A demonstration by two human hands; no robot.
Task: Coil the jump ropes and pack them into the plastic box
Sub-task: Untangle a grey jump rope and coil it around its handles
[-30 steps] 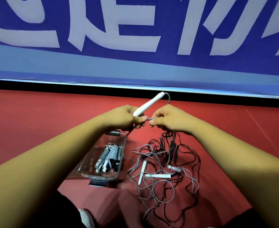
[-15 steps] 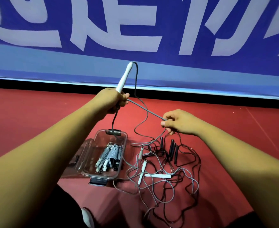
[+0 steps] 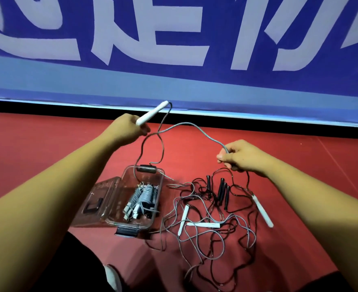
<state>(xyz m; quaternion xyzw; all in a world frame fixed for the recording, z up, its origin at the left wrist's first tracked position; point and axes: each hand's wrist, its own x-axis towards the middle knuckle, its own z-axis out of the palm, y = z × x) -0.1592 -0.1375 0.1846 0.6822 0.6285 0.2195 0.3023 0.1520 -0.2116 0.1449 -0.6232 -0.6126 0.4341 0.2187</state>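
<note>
Two hands (image 3: pixel 125 130) (image 3: pixel 240 155) on one rope (image 3: pixel 152 112) (slack)

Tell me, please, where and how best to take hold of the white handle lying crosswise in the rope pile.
Pinch the white handle at mid-shaft from above, across its near and far sides; it lies flat, left to right, and rope loops crowd both ends.

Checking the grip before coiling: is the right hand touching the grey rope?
Touching. The head view shows the right hand pinching the grey rope, which enters its curled fingers with no gap.
</note>
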